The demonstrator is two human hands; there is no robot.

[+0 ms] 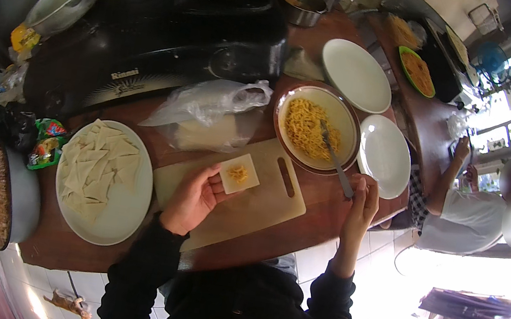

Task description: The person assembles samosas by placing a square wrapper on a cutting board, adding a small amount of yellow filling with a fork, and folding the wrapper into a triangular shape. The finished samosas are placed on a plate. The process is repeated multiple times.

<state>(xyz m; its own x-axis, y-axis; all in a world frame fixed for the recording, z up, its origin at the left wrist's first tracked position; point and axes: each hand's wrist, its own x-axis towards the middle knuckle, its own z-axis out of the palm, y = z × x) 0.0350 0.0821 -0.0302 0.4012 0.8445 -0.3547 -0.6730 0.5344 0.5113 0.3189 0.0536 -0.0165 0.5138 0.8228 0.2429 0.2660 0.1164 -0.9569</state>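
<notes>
My left hand (196, 197) holds a small square dough wrapper (247, 184) on its fingers, over the cutting board (212, 220). A little heap of yellow noodles (238, 173) lies in the middle of the wrapper. My right hand (361, 206) has its fingers pinched at the end of a long metal utensil handle (341, 178), beside a brown-rimmed bowl (279, 138). The utensil's head rests in the bowl's yellow noodles (304, 124), so fork or spoon cannot be told. To the left, an oval white plate (128, 206) carries folded dough triangles (97, 164).
Behind the board are a clear plastic bag (210, 109) and a black stove (173, 46). White plates (356, 75) stand beyond the bowl. A large pot (29, 197) is at far left. Another person (470, 220) sits at right. A cat (68, 305) lies on the floor.
</notes>
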